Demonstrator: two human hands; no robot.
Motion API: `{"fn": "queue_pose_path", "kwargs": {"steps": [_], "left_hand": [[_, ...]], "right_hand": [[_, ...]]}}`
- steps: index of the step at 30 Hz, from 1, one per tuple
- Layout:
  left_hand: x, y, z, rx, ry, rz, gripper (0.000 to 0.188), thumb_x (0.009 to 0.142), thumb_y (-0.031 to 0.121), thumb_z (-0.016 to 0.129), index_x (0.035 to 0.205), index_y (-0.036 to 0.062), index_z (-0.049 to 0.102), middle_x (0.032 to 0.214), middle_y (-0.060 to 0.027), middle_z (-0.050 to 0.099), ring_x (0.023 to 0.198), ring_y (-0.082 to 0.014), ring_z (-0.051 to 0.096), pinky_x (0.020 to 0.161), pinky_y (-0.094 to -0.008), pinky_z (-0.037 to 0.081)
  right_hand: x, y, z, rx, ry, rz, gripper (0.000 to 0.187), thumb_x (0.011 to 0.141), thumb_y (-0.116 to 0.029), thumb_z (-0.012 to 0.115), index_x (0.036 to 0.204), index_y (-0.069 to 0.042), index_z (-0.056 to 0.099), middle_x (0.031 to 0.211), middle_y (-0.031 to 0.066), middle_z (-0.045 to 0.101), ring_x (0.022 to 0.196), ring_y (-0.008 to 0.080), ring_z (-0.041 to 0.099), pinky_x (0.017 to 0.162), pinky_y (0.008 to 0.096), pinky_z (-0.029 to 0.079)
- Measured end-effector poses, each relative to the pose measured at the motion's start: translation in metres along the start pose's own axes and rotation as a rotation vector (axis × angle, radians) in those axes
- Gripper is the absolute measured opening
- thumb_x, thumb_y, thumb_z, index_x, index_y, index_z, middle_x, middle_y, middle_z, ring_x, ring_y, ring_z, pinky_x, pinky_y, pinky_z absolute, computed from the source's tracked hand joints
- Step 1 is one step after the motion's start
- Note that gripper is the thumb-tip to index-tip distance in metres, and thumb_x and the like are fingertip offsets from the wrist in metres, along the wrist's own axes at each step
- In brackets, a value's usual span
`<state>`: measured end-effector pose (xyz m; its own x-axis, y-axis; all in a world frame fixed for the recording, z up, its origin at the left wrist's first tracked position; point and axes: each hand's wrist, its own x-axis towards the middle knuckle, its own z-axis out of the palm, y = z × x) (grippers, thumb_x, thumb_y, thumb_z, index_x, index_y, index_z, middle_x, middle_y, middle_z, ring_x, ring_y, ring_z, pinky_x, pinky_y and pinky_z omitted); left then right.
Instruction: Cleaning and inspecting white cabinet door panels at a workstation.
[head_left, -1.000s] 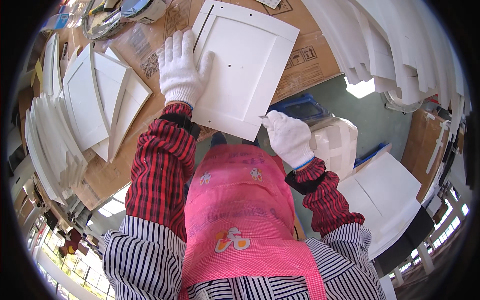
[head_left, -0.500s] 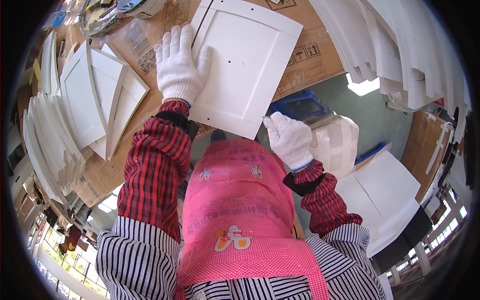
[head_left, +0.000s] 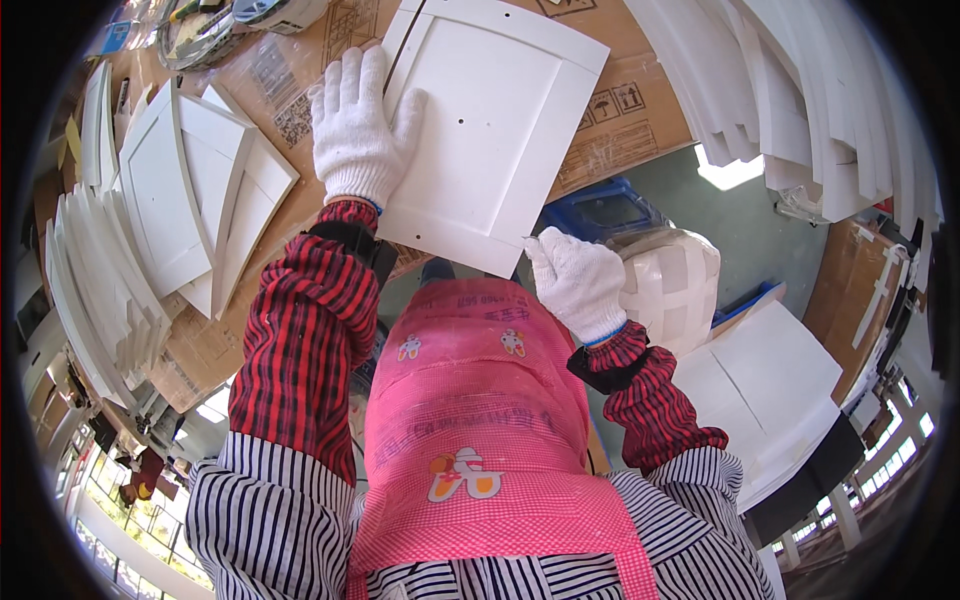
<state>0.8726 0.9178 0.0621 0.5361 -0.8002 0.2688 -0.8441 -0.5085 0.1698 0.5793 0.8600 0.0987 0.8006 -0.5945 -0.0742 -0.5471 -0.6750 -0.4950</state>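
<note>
A white framed panel [head_left: 480, 150] with small dark holes lies on the cardboard-covered table, its near edge jutting over the table's front. On the panel's left edge my gloved left hand [head_left: 362, 130] rests flat, fingers stretched and thumb spread over the white face. My gloved right hand [head_left: 578, 280] is closed beside the panel's near right corner. A tiny thin tip pokes out between its thumb and finger, touching or almost touching the panel edge; the fingers hide the rest of it.
More white panels [head_left: 185, 180] and stacked curved white strips [head_left: 105, 285] lie at left. Tall white sheets [head_left: 770, 90] stand at far right. A wrapped white bundle [head_left: 672, 285], a blue crate [head_left: 605, 208] and a white-topped box [head_left: 765, 375] sit right of me. Cardboard [head_left: 620, 130] covers the table.
My right hand has shifted very slightly along the panel's corner, and the panel has moved a hair to the right. My left hand stays almost in place.
</note>
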Motion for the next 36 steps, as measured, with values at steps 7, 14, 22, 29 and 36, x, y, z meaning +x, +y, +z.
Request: {"fn": "queue_pose_path", "kwargs": {"steps": [7,14,22,29,36], "left_hand": [[0.002,0.002,-0.002,-0.001,-0.021,-0.012,0.068,0.101,0.047,0.061,0.156,0.0093,0.046,0.160,-0.0212,0.046,0.149,-0.0411,0.041,0.125,-0.0520,0.028],[0.000,0.000,0.000,0.021,-0.009,-0.004,0.068,0.101,0.047,0.060,0.156,0.0094,0.045,0.160,-0.0212,0.046,0.150,-0.0405,0.040,0.125,-0.0520,0.028],[0.000,0.000,0.001,0.024,-0.030,-0.013,0.068,0.102,0.048,0.059,0.156,0.0101,0.045,0.160,-0.0203,0.046,0.150,-0.0402,0.040,0.125,-0.0513,0.028],[0.000,0.000,-0.001,0.026,-0.026,-0.024,0.067,0.102,0.047,0.059,0.156,0.0098,0.045,0.160,-0.0200,0.046,0.150,-0.0401,0.040,0.125,-0.0508,0.028],[0.000,0.000,0.000,0.014,-0.017,-0.005,0.067,0.102,0.047,0.059,0.157,0.0107,0.045,0.160,-0.0198,0.046,0.150,-0.0405,0.040,0.126,-0.0514,0.027]], "right_hand": [[-0.001,0.001,-0.001,-0.003,-0.006,-0.004,0.029,0.099,-0.030,0.067,0.080,-0.011,0.056,0.063,0.0098,0.061,0.056,0.0333,0.064,0.047,0.0442,0.047],[0.000,-0.001,-0.001,0.003,-0.030,0.040,0.031,0.099,-0.032,0.066,0.078,-0.012,0.055,0.063,0.0095,0.061,0.056,0.0329,0.064,0.048,0.0441,0.047],[-0.005,-0.003,0.003,0.009,-0.031,0.042,0.030,0.100,-0.032,0.065,0.079,-0.013,0.055,0.063,0.0091,0.061,0.056,0.0328,0.063,0.048,0.0441,0.048],[-0.007,-0.006,0.003,0.041,0.004,0.063,0.028,0.099,-0.028,0.068,0.079,-0.012,0.058,0.062,0.0105,0.059,0.057,0.0336,0.062,0.050,0.0444,0.045],[-0.006,-0.003,0.008,0.050,0.007,0.008,0.030,0.099,-0.032,0.067,0.078,-0.013,0.056,0.064,0.0096,0.062,0.056,0.0326,0.064,0.049,0.0437,0.048]]}}
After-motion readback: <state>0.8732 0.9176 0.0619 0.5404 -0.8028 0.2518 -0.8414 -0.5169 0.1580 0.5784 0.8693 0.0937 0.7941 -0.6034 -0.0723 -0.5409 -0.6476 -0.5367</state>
